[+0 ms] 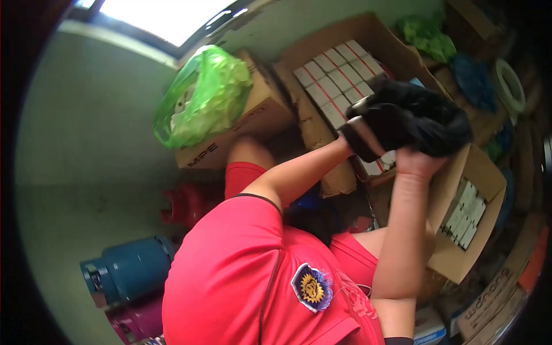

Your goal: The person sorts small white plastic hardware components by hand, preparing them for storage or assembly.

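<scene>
A crumpled black bag (431, 118), by its look thin plastic, is held up over the cartons. My left hand (376, 129), with a black band or glove about the wrist, is closed at the bag's near side; its fingertips blend into the dark folds. From below, my right hand (422, 161) grips the bag's lower edge, its fingers mostly hidden by it. Beneath the bag lies an open carton packed with small white boxes (339, 72) with red stripes. Beside my right forearm stands another open carton (454, 253) holding white boxes.
A green plastic bag (215, 98) with contents rests on a closed carton (253, 129) by the wall. Blue (129, 270) and magenta (135, 322) gas cylinders stand at lower left, a red one (187, 204) nearer my leg. More bags, a white ring (510, 86) and cardboard crowd the right.
</scene>
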Demonstrator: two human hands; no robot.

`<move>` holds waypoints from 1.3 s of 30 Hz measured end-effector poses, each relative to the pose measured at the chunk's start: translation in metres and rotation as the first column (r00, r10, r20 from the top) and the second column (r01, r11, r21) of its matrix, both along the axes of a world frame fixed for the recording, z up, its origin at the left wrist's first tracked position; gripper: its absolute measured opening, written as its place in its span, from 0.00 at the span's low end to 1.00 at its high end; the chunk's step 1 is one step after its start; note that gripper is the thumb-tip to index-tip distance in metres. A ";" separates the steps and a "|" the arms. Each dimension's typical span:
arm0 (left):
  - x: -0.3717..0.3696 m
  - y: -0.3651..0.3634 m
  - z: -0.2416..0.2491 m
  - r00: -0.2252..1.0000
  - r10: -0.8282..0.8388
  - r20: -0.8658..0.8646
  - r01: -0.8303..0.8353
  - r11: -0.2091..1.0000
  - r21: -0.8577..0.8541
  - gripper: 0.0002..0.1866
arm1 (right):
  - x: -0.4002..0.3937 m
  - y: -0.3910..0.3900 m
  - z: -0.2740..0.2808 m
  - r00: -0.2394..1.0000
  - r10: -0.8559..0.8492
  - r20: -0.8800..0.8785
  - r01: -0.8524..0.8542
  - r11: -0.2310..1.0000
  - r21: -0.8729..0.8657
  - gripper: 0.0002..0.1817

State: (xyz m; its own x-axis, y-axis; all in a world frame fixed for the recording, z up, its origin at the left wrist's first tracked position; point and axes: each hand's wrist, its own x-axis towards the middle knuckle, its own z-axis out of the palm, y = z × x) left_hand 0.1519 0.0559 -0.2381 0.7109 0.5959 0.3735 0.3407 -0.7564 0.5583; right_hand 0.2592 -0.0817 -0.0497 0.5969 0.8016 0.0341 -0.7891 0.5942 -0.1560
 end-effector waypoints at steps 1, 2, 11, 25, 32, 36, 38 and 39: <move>-0.021 0.008 0.022 0.999 -0.005 0.047 0.003 0.999 0.033 0.27 | 0.003 0.002 0.009 0.993 -0.117 -0.013 0.112 0.973 -0.203 0.32; -0.046 0.014 0.058 0.995 -0.009 0.096 0.000 0.996 0.084 0.27 | 0.010 0.004 0.002 0.995 -0.038 0.095 0.058 0.975 -0.217 0.32; -0.291 0.083 0.255 0.818 0.468 0.333 -0.571 0.595 0.565 0.08 | -0.028 0.021 0.022 0.131 0.314 0.940 0.610 0.722 -0.326 0.41; -0.507 0.136 0.208 0.296 0.851 -0.434 -0.932 0.357 0.063 0.21 | -0.047 0.045 -0.005 0.003 0.407 0.913 0.396 0.838 -0.375 0.43; -0.463 0.093 0.290 0.608 0.768 0.201 -0.754 0.638 -0.157 0.13 | -0.085 0.056 0.025 0.134 -0.143 0.981 0.588 0.808 0.038 0.34; -0.409 0.082 0.300 0.709 0.477 0.519 -0.136 0.815 -0.564 0.13 | -0.070 0.060 0.017 -0.095 -0.089 0.992 0.681 0.720 0.130 0.36; -0.374 0.070 0.298 0.758 0.496 0.424 -0.133 0.753 -0.644 0.12 | -0.085 0.061 0.022 -0.020 -0.157 0.987 0.630 0.765 0.134 0.40; -0.353 0.060 0.296 0.786 0.495 0.370 -0.130 0.718 -0.683 0.12 | -0.092 0.059 0.026 0.028 -0.185 0.982 0.599 0.790 0.131 0.42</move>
State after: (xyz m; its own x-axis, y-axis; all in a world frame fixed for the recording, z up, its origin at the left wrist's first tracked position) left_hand -0.2010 0.1163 0.0583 0.2551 0.9626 0.0911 0.0289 -0.1017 0.9944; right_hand 0.1667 -0.0225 -0.0240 0.4696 0.5431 0.6961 0.4584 0.5239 -0.7179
